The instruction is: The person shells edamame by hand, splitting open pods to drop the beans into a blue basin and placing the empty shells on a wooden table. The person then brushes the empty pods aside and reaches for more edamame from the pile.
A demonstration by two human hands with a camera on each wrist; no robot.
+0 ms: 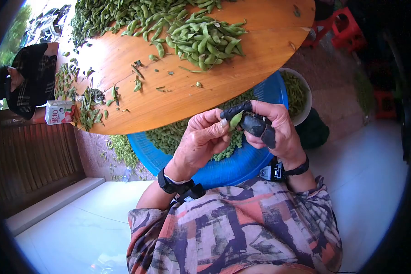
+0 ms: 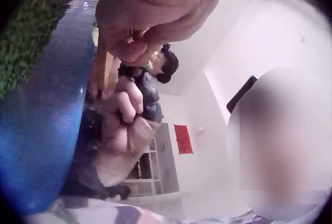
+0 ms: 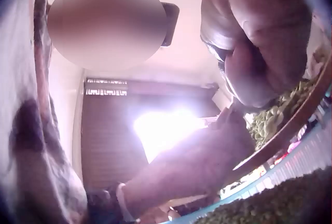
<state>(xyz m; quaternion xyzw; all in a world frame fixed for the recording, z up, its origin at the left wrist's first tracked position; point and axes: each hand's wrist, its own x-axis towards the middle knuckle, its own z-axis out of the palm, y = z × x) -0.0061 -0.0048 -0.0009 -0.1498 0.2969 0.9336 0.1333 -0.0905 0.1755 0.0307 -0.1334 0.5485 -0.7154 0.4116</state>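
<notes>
Over the blue basket [image 1: 201, 177], both hands meet at a green soybean pod [image 1: 235, 121]. My left hand [image 1: 200, 139] pinches one end of the pod between thumb and index finger. The right hand [image 1: 281, 125] has black coverings [image 1: 256, 126] wrapped on its thumb and index finger, and these grip the pod's other end. Shelled green soybeans [image 1: 165, 138] fill the basket below; the hands hide part of them. In the left wrist view the two hands also come together, with the basket's wall [image 2: 54, 130] beside them.
A wooden table [image 1: 182, 98] holds a heap of soybean pods [image 1: 205, 43] and scattered scraps. A pale bowl of pods [image 1: 308, 98] stands right of the basket. Empty-looking husks [image 1: 123, 150] lie on the floor at left. Another person [image 1: 32, 77] sits by a carton [image 1: 59, 113]. Red stools [image 1: 347, 29] stand behind.
</notes>
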